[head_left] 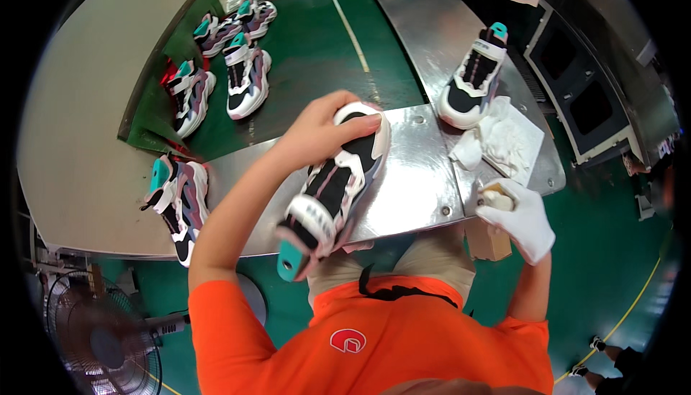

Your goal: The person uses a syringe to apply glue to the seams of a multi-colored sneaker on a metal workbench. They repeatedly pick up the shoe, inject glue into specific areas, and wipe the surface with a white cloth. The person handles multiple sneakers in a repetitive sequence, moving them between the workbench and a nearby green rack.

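- Orange short-sleeved shirt [403, 344]; small red-and-white round emblem on it, below the black cord.
- Black cord [392, 293] at the shirt's upper edge.
- Left hand [320, 132] bare.
- Right hand [522, 219] in a white glove.
- Beige trousers [432, 258] above the shirt.

My view is bright and evenly lit from above. The metal tabletop [414, 179] gives soft glare near its centre. Straight edges bend toward the rim, and black corners surround all. My shirt at 6 o'clock is slightly blurred.

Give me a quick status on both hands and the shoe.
Left hand bare, gripping the toe of the sneaker. Right hand gloved, holding a small pale object. White cloths and another sneaker close by.
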`<state>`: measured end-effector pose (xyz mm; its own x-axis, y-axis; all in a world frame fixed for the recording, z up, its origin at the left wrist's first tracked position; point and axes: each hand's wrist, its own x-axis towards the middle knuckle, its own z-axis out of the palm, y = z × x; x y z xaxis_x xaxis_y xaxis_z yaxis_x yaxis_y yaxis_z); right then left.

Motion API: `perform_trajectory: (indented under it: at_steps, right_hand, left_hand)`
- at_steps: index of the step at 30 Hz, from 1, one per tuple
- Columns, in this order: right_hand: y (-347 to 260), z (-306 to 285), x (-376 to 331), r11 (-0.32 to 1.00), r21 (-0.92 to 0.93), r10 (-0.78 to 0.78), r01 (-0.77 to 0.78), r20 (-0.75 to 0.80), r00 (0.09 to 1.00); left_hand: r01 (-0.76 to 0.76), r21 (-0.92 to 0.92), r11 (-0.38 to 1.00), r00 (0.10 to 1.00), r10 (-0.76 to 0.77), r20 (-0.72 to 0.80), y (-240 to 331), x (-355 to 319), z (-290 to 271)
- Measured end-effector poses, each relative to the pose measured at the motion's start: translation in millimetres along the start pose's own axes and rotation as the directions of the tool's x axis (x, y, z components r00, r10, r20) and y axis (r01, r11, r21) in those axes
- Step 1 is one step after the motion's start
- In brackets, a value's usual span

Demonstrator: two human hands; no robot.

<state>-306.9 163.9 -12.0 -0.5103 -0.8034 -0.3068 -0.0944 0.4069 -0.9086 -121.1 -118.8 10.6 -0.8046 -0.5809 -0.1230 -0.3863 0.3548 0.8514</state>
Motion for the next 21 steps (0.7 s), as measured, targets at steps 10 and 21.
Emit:
perform_trajectory:
  at_steps: [10,21]
  right_hand:
    - [-61.3,44.7,13.6,0.411,0.806,-0.788,0.425,0.08,0.61]
    - [-75.4,55.1,30.9,0.356,0.851,-0.854,0.385,0.129,0.504]
  left_hand:
    - [-0.721,0.11,0.684,0.646,0.721,-0.251,19.2,-73.1,-18.2]
    - [-0.706,0.127,0.696,0.669,0.715,-0.202,15.0,-75.7,-23.3]
